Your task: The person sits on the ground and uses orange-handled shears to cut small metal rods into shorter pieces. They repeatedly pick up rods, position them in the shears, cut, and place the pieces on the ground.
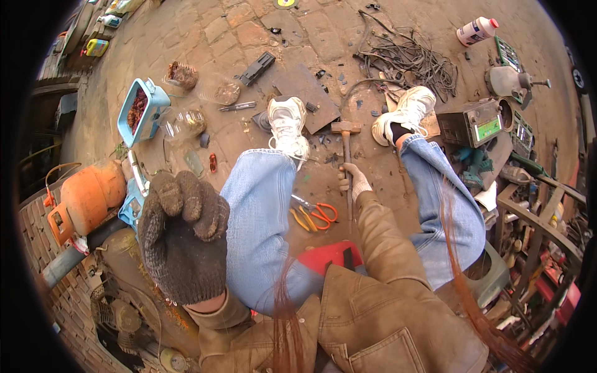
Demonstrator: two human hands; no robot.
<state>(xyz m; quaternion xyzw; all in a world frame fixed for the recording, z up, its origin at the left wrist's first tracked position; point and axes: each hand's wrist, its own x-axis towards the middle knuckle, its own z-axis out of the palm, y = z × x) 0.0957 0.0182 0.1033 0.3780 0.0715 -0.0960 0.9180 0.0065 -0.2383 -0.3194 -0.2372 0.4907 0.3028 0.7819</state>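
My right hand (355, 180), in a pale dusty glove, grips the wooden handle of a hammer (347, 149) between my feet. Its rusty metal head points away from me, on or just above the ground. My left hand (185, 239), in a dark grey knit glove, is raised near my left knee with its fingers curled over the palm. Whatever those fingers may hold is hidden. Scissors (323, 214) with orange handles and pliers (301, 219) with yellow-orange grips lie on the ground nearer me. Beyond the hammer is a flat dark metal plate (306, 93), with black fragments scattered around it.
At left stand a blue tub (163, 93) of reddish scraps, clear plastic containers (181, 123) and an orange gas cylinder (93, 193). A cable tangle (413, 62) lies ahead. A dark metal box (471, 122), a teal power tool (476, 166) and a cluttered metal frame (541, 217) stand right.
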